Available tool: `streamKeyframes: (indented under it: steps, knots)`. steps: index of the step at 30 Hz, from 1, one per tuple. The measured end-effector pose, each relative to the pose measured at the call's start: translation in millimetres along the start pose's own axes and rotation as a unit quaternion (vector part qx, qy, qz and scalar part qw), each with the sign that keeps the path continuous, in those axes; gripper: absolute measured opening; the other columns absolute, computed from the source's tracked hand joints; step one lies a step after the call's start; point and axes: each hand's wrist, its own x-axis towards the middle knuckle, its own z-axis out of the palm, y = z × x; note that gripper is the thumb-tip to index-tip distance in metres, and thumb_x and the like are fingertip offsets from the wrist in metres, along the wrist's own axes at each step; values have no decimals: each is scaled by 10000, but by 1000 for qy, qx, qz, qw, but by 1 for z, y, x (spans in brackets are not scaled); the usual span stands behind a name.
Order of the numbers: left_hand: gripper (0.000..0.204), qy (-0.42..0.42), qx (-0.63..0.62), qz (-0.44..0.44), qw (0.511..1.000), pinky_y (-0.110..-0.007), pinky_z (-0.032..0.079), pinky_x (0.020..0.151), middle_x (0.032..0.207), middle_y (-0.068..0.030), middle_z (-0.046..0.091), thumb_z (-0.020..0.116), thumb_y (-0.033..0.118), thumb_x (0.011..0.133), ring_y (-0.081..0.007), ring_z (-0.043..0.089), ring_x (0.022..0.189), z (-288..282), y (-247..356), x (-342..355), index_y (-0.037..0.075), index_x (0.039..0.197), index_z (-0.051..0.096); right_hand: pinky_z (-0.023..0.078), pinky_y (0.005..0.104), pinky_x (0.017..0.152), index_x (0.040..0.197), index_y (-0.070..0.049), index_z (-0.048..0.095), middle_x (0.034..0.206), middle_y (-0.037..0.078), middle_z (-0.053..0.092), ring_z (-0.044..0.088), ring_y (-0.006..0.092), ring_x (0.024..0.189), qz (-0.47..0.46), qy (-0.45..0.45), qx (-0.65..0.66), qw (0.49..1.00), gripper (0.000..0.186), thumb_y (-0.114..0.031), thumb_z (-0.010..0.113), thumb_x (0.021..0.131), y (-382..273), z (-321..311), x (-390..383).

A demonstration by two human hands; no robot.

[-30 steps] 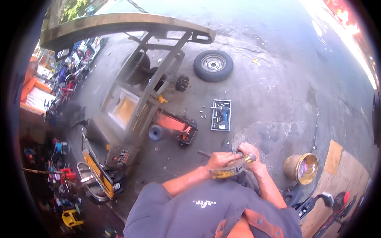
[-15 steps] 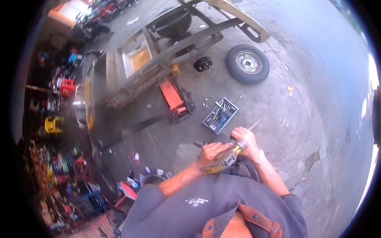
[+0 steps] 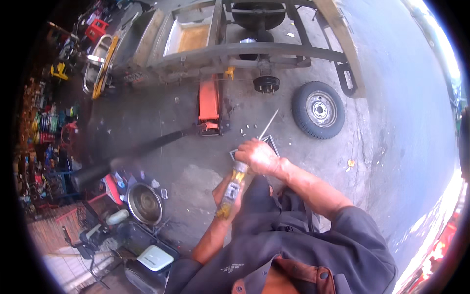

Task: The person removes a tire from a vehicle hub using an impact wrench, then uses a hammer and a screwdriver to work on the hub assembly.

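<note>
My left hand (image 3: 220, 193) is wrapped around a yellow-and-black power tool (image 3: 230, 193), held in front of my lap with its grey nose upward. My right hand (image 3: 257, 156) is closed at that nose, and a long thin metal rod (image 3: 269, 123) sticks out of it toward the far right. Whether the rod is joined to the tool is hidden by my fingers. Beneath my right hand lies a tool tray (image 3: 272, 145) on the floor, mostly covered. Several small metal nuts (image 3: 248, 126) lie just beyond it.
A raised vehicle frame (image 3: 196, 57) spans the far side, with a bare wheel hub (image 3: 267, 84). Under it stands a red floor jack (image 3: 209, 100), its long black handle (image 3: 137, 153) reaching left. A wheel (image 3: 319, 110) lies at right; a metal basin (image 3: 144, 204) is at left.
My hands have shifted left in view, and the tool now points more upright. My right hand has come over the tray, hiding most of it. The view has turned.
</note>
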Motion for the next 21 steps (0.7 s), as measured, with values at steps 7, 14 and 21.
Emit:
streamKeyframes:
  steps: [7, 14, 21]
  knots:
    - [304, 119, 24, -177, 977, -362, 494, 702, 902, -196, 643, 659, 120, 807, -301, 641, 792, 51, -27, 41, -71, 1032, 585, 457, 397, 665, 758, -74, 552, 752, 80, 540, 568, 293, 753, -39, -30, 19, 999, 268, -116, 677, 524, 75, 7, 48]
    - [388, 255, 74, -333, 905, -368, 484, 719, 908, -164, 623, 666, 235, 826, -288, 624, 773, 133, -97, 51, -49, 1072, 568, 446, 388, 607, 695, -89, 539, 699, 67, 525, 559, 290, 685, -127, -58, 49, 989, 227, -160, 678, 530, 197, 37, 73]
    - [407, 320, -117, -124, 932, -288, 409, 523, 818, -108, 574, 587, 376, 870, -178, 534, 629, 195, -188, 109, -29, 862, 553, 476, 398, 604, 745, -94, 550, 730, 81, 554, 587, 280, 686, -184, -74, 18, 980, 242, -194, 663, 556, 322, 94, 93]
